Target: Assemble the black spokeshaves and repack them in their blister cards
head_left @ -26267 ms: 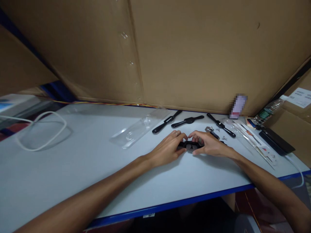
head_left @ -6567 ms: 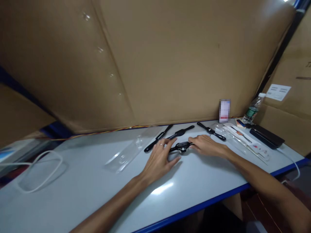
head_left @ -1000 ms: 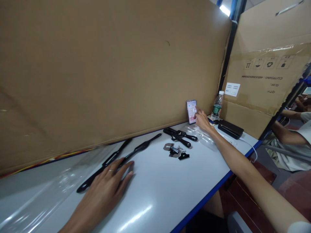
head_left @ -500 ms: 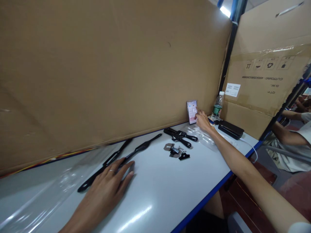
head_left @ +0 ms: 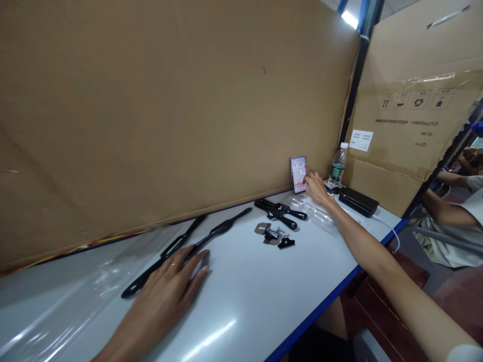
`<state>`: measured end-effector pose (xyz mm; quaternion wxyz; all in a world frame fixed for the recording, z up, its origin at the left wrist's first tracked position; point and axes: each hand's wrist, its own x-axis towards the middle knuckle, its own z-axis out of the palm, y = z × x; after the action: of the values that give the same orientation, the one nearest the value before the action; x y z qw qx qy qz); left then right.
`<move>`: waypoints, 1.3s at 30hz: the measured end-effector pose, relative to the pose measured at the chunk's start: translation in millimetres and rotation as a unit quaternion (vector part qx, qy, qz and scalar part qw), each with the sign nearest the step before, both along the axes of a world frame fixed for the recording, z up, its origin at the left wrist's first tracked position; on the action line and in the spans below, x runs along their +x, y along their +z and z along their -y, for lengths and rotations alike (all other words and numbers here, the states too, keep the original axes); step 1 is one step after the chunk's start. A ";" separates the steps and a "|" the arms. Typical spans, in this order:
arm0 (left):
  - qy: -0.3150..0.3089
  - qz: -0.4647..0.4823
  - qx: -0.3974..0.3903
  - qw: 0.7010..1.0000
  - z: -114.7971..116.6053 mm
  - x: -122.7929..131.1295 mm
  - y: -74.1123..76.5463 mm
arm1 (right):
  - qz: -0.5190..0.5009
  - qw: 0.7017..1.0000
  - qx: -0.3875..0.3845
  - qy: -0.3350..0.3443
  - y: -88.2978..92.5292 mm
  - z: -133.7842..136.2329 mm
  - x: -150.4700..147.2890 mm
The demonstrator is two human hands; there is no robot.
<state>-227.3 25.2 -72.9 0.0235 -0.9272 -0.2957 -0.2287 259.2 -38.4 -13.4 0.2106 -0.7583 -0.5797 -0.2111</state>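
My left hand (head_left: 162,296) lies flat and open on the white table (head_left: 241,306), its fingers resting beside a long black watch strap (head_left: 226,226). A second black strap (head_left: 181,239) lies just behind it. My right hand (head_left: 315,186) reaches far right, a fingertip touching the lit screen of a phone (head_left: 298,173) propped upright against the cardboard wall. Between the hands lie a black watch with straps (head_left: 281,211) and a cluster of small metal and black parts (head_left: 273,235).
A tall cardboard wall (head_left: 169,100) backs the table. A water bottle (head_left: 337,165), a black flat device (head_left: 358,200) with a white cable and clear plastic trays (head_left: 315,210) stand at the right end. Clear plastic film (head_left: 53,306) covers the left. Another person's arm (head_left: 445,211) shows far right.
Over the last second almost nothing moved; my right fingertip shifted slightly on the phone screen. Earlier both hands worked a watch at the table's middle; since then the right hand went to the phone.
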 end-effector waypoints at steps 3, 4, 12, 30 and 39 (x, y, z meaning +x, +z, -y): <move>-0.002 0.001 0.002 1.000 0.3 0.8 0.9 | 0.003 1.000 -0.001 0.001 0.1 -0.4 1.3; -0.004 0.001 0.001 1.000 0.5 0.9 1.1 | 0.003 1.000 0.000 0.001 0.0 -0.6 1.8; -0.005 0.001 0.006 1.000 -0.8 0.1 -1.3 | 0.005 1.000 0.004 0.005 0.0 -0.3 2.7; -0.008 0.004 0.004 1.000 -0.5 0.1 -0.3 | 0.002 1.000 -0.005 0.004 1.1 0.6 -0.1; -0.007 0.002 -0.009 1.000 1.2 1.2 2.1 | 0.004 1.000 -0.005 0.003 1.2 0.8 -0.8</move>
<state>-226.1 24.0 -70.7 0.0125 -0.9289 -0.2911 -0.2284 258.4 -39.2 -12.2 0.2055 -0.7571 -0.5833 -0.2106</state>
